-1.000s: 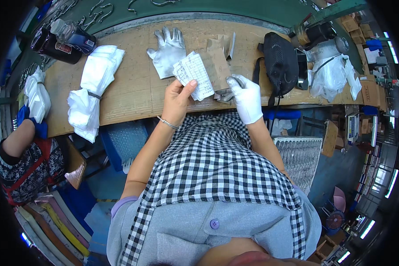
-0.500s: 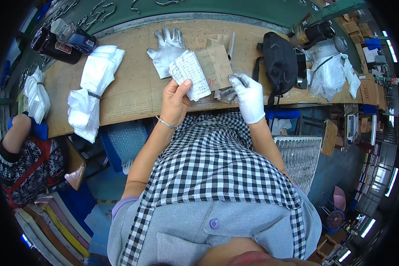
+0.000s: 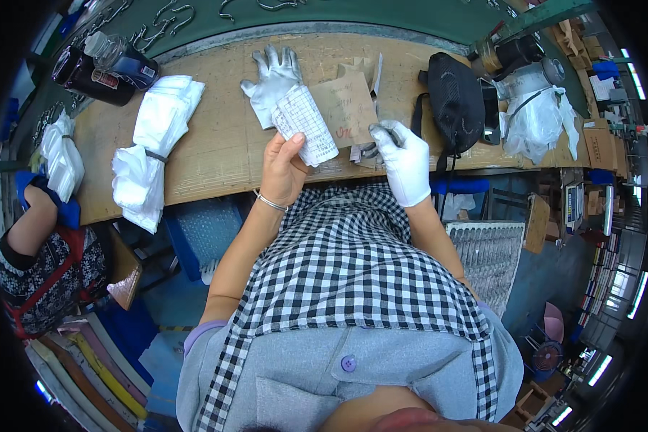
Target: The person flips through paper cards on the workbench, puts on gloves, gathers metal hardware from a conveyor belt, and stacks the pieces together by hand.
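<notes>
My left hand (image 3: 282, 171), bare with a bracelet at the wrist, is closed on a white paper slip (image 3: 306, 128) printed with a grid. The thumb presses on the slip's lower edge. My right hand (image 3: 405, 162) wears a white glove with grey fingertips and pinches a brown paper sheet (image 3: 348, 108) by its lower right corner. Handwriting in dark and red marks this sheet, and its left edge meets the slip. A grey-white glove (image 3: 273, 78) lies palm up beyond the slip, partly covered by it. Beneath the brown sheet, more brown paper (image 3: 360, 68) and something grey are partly hidden.
White plastic bundles (image 3: 167, 115) and dark jars (image 3: 93, 75) stand left on the wooden table (image 3: 216, 108). A black pouch (image 3: 453, 101), a phone (image 3: 489, 111) and a clear plastic bag (image 3: 536, 129) lie right. Metal hooks (image 3: 173, 18) rest on the green surface behind. Another person's arm (image 3: 36, 223) is at far left.
The gridded slip has tilted and dropped slightly in my left hand. The brown sheet has shifted a little to the left. Both hands keep their hold.
</notes>
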### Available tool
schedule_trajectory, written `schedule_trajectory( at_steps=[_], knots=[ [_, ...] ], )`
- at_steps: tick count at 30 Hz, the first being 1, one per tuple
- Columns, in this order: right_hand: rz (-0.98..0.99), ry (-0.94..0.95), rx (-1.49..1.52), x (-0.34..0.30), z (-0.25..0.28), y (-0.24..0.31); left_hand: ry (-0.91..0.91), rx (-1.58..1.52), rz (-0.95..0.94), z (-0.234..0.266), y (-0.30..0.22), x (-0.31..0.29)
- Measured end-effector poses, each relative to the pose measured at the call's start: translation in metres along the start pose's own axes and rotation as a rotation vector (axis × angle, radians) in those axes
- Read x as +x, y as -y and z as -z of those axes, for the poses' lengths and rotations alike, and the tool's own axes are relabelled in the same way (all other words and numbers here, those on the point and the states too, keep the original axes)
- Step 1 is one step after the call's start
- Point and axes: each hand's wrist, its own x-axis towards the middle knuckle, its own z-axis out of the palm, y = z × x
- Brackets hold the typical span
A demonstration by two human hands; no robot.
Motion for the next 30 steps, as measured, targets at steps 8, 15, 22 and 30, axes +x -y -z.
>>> schedule_trajectory(
  at_steps=[8, 15, 22, 30],
  knots=[
    [0.006, -0.004, 0.016, -0.003, -0.003, 0.002, 0.010, -0.018, 0.013, 0.000, -0.001, -0.003],
    [0.102, -0.007, -0.076, -0.002, -0.005, 0.000, 0.021, 0.086, 0.016, 0.000, 0.002, 0.000],
    [0.219, -0.006, -0.214, -0.004, -0.006, -0.010, 0.011, 0.137, 0.011, -0.008, 0.002, 0.000],
    [0.146, -0.024, -0.130, 0.015, 0.011, -0.017, -0.189, 0.525, -0.055, -0.007, 0.001, 0.026]
  ],
)
